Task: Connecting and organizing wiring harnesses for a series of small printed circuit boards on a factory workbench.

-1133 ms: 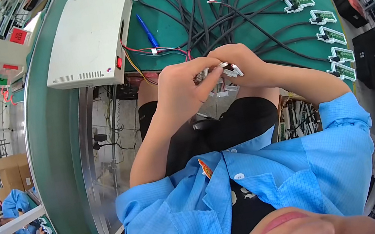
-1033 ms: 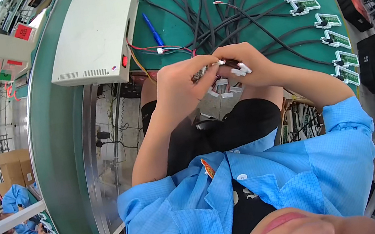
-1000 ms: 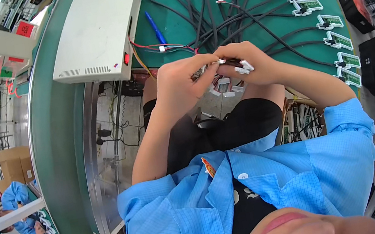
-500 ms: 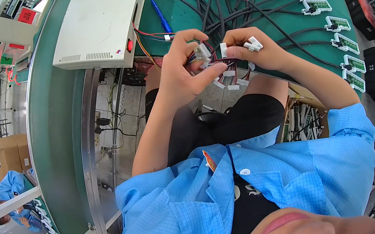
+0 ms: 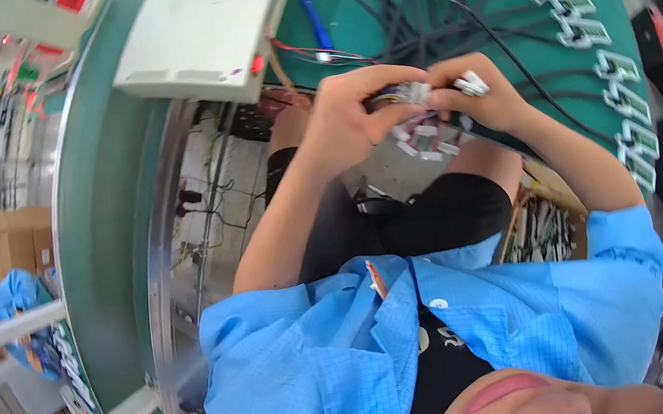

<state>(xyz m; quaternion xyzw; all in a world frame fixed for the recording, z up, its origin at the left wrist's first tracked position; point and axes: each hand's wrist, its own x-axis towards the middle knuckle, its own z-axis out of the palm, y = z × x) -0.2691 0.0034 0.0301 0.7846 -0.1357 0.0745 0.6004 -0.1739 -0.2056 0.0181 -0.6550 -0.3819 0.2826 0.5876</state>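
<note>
Over the table's near edge, my two hands meet, their fingertips close together. My left hand (image 5: 352,122) is closed on a white wire connector (image 5: 413,93) with thin coloured wires running back into the palm. My right hand (image 5: 492,101) pinches more white plugs (image 5: 470,84), which stick up past its thumb. Several white plugs on dark red wires (image 5: 431,155) dangle below the fingers. Motion blur and the fingers hide whether the held parts touch each other.
A cream-coloured box with a red switch (image 5: 204,34) stands at the table's back left, beside a blue pen (image 5: 315,22). Black cables (image 5: 533,69) fan out to green circuit boards in white frames (image 5: 577,4). A carton of boards (image 5: 579,230) sits below right. A person (image 5: 16,302) works far left.
My left hand has moved right with its connector and now meets my right hand. The left fingers have closed in. The whole view has shifted slightly, so the table things appear farther right.
</note>
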